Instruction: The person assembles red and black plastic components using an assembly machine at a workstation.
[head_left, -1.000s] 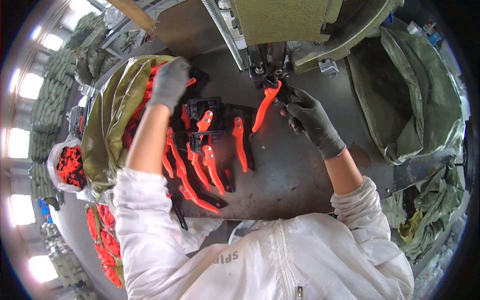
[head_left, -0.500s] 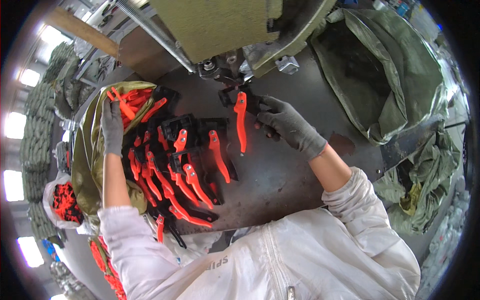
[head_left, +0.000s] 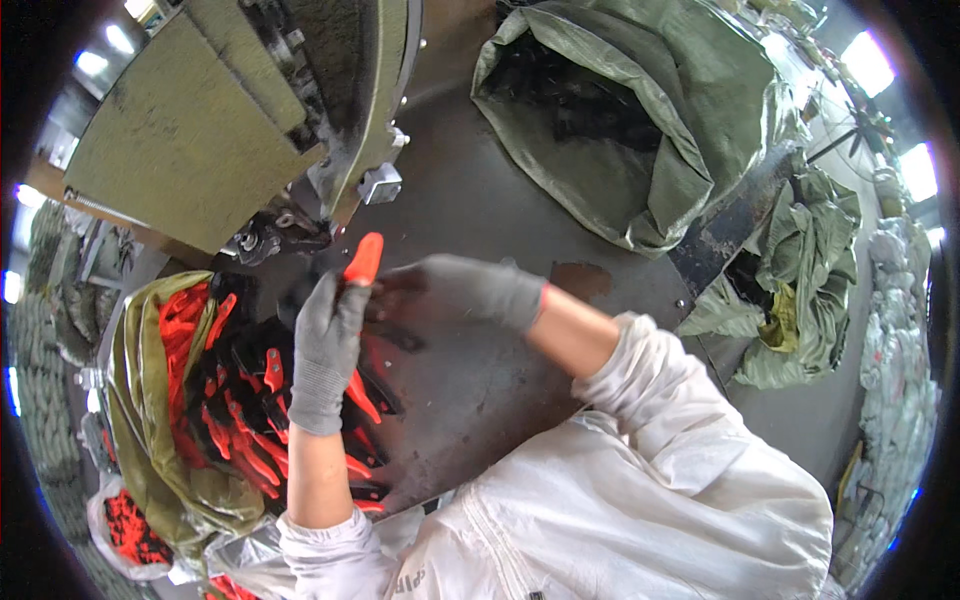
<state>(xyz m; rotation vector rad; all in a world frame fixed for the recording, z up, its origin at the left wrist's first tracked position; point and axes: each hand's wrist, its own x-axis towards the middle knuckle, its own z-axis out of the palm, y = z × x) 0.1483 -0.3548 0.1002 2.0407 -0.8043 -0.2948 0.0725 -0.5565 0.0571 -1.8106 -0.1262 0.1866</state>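
Observation:
My left hand [head_left: 328, 345], in a grey glove, is closed with a red plastic handle [head_left: 365, 258] upright in its grip. Fingers of my right hand [head_left: 465, 290], gloved too, reach close beside that handle. They are smeared by motion, so I cannot tell what they hold. Under and around my left wrist lies a pile of black tool parts with red handles [head_left: 250, 445] on the metal table [head_left: 460, 400]. My left forearm hides part of this pile. Beside it, an olive sack [head_left: 150, 400] stands open with loose red handles [head_left: 182, 325] in it.
An olive-green press [head_left: 190, 130] rises at the far left, its tooling just beyond my hands. At the far right, a big green sack [head_left: 690, 180] gapes open with dark pieces inside. A crumpled green sack [head_left: 805, 285] lies farther right, and a bag of red pieces [head_left: 135, 530] sits low left.
My left hand has left the olive sack with a red handle and come to the middle. My right hand has moved from the press toward it. The view has swung right.

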